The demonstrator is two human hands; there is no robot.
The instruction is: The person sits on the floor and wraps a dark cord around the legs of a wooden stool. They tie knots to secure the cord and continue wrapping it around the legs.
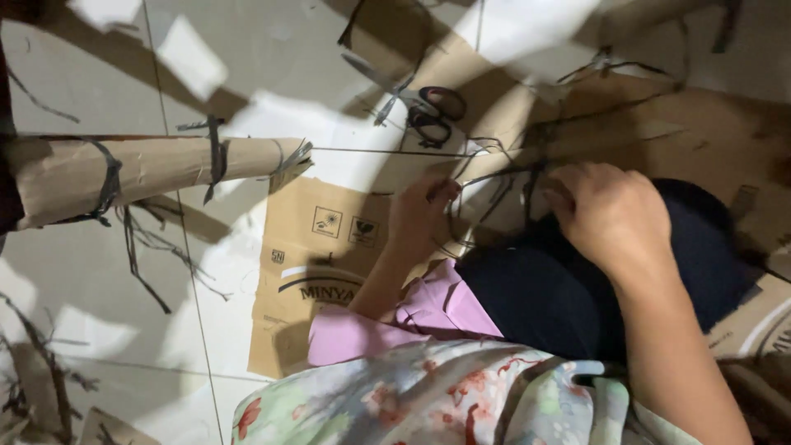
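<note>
Dark thin plastic strapping (494,177), a tangle of narrow grey-black bands, lies over flat brown cardboard sheets (651,132) on the pale tiled floor (82,272), just ahead of the person's knees. Both hands are in it. The left hand (420,214) is curled, fingertips pinched around a loop of the strap near the edge of a printed brown cardboard sheet (317,264). The right hand (614,214) is closed palm-down over the other end of the tangle, above the dark navy trouser leg (577,288); whether its fingers actually clamp a band is hidden under the knuckles.

To handle this well, I judge the strap wants to be kept taut between the two hands, one loop worked at a time, since slack bands snag on the cardboard edges and on each other. The bands look stiff, springy and thin, frayed in places.

Black-handled scissors (432,111) rest well apart from the hands, further out on the cardboard. A rolled brown cardboard bundle tied with the same dark strap (156,169) lies to the left, with loose strap offcuts (148,247) scattered beneath it
</note>
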